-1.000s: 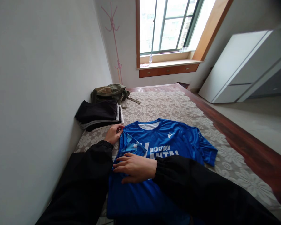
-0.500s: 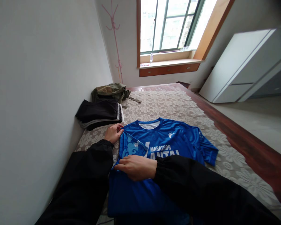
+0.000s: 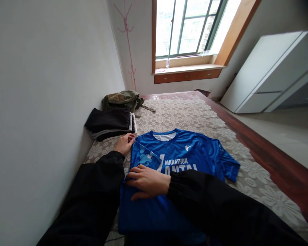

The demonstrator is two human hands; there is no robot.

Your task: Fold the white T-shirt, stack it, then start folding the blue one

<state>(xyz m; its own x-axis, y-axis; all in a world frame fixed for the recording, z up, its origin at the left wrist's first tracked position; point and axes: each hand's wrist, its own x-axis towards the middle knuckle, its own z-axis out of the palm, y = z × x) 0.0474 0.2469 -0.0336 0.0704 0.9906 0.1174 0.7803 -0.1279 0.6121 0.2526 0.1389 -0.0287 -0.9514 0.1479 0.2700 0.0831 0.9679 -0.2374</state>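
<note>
A blue T-shirt (image 3: 181,147) with white "MARATHON" lettering lies face up on the bed, its left sleeve folded inward over the front. At the shirt's upper left corner rests my left hand (image 3: 124,144), its fingers slightly bent and touching the fabric edge. My right hand (image 3: 147,181) lies palm down on the left side of the shirt, fingers spread, holding nothing. The other sleeve (image 3: 227,162) stretches out to the right. My right forearm covers part of the lettering and the lower shirt.
Folded dark and grey clothes (image 3: 109,121) are stacked against the wall on the left, with an olive backpack (image 3: 122,100) behind them. A floral sheet (image 3: 179,111) covers the bed. Beyond stand a pink coat rack (image 3: 129,44) and a white cabinet (image 3: 267,75).
My right hand has loosened from a pinch on the shirt's left edge and spread flat. The left fingers have eased off the corner. The view has shifted slightly.
</note>
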